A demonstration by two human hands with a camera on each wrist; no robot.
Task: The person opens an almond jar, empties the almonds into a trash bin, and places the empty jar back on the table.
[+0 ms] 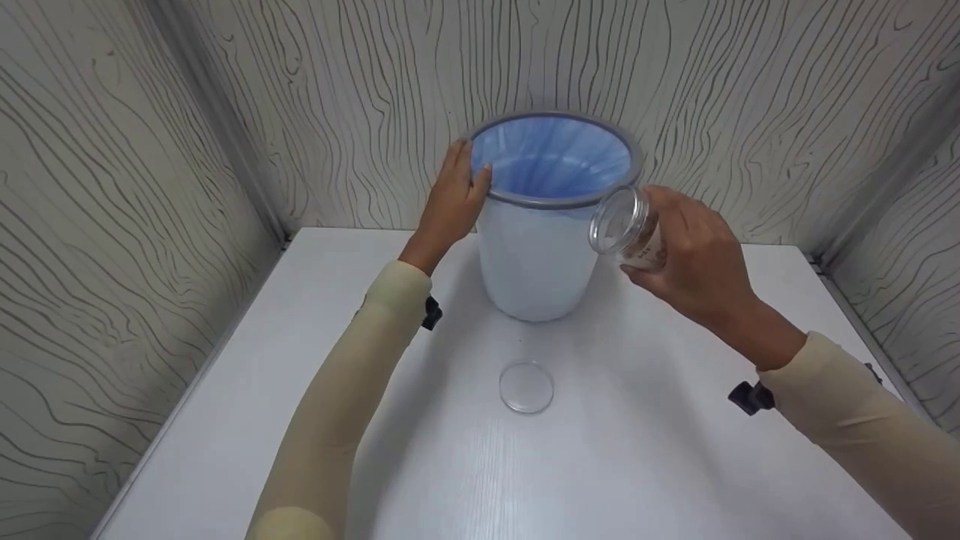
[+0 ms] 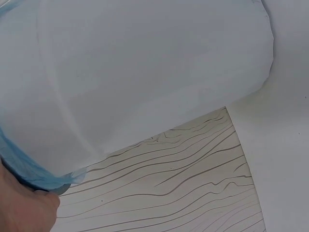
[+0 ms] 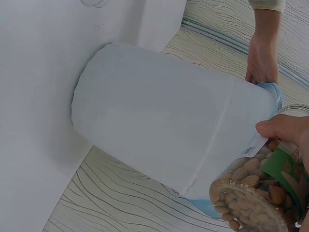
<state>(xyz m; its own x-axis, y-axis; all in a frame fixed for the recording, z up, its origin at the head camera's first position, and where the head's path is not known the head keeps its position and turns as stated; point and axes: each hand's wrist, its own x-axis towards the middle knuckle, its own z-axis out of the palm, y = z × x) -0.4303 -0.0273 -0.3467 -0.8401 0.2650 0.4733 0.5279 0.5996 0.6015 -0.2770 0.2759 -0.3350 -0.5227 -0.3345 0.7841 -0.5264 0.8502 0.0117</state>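
A white trash bin (image 1: 536, 259) with a blue liner (image 1: 525, 161) inside and a grey rim ring stands upright at the back of the table. My left hand (image 1: 454, 199) holds its rim at the left, with the thumb over the edge. In my right hand (image 1: 701, 259) is a clear jar (image 1: 619, 225), gripped around its side. The jar is lidless and tilted, its mouth towards the bin at the rim's front right. Almonds (image 3: 251, 181) fill its lower part in the right wrist view. A clear round lid (image 1: 526, 387) lies flat in front of the bin.
The white table (image 1: 465, 472) meets a wood-grain patterned back wall (image 1: 360, 112) close behind the bin. Similar panels rise at the left (image 1: 112, 262) and right (image 1: 930, 247), joined by metal corner posts.
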